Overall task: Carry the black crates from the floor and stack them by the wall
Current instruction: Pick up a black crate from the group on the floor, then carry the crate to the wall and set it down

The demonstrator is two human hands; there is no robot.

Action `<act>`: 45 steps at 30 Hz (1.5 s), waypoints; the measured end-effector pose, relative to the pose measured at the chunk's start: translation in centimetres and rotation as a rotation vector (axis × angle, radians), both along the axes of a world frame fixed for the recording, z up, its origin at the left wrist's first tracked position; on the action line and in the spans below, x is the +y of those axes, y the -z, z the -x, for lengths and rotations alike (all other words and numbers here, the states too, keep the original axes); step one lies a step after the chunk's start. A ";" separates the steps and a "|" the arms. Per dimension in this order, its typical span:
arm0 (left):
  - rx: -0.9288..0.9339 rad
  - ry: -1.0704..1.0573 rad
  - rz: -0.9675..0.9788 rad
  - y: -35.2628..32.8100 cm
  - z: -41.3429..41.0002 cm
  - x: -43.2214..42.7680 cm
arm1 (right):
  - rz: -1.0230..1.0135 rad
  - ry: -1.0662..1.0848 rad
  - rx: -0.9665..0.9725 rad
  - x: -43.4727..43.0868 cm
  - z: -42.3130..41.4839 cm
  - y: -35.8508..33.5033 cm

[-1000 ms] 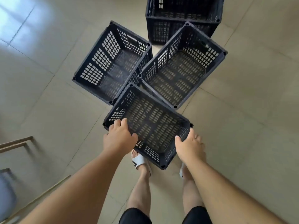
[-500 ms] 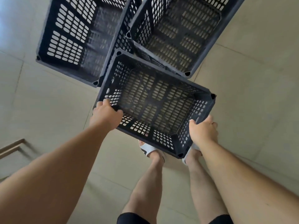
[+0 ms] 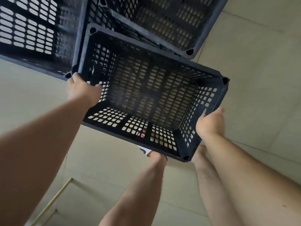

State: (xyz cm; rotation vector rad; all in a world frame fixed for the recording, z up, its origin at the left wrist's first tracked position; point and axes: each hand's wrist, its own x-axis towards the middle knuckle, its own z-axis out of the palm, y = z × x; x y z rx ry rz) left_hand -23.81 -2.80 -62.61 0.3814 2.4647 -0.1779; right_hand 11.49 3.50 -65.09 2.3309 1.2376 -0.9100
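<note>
Lifted nearer crate (image 3: pixel 146 95), left hand (image 3: pixel 81 91), right hand (image 3: pixel 210 123) gripping ends

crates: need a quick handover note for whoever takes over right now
Left hand grips the left end rim of the crate; right hand grips its right end rim.
The crate is empty, open side up, held off the floor.
Two more crates sit on the floor just beyond it.
Done: one crate picked up.
Left: carry it to the wall, which is not in view, then bring and stack the others.
</note>
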 end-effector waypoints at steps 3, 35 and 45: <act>-0.010 -0.037 0.011 0.7 0.9 0.4 | -0.018 0.012 -0.009 0.0 -0.1 0.6; -0.280 -0.779 -0.242 -33.2 -5.2 -9.5 | 0.033 -0.024 0.123 8.9 -4.1 -32.5; -0.130 -0.903 -0.361 -47.2 -13.3 -14.2 | -0.101 -0.424 0.252 12.6 -2.2 -44.6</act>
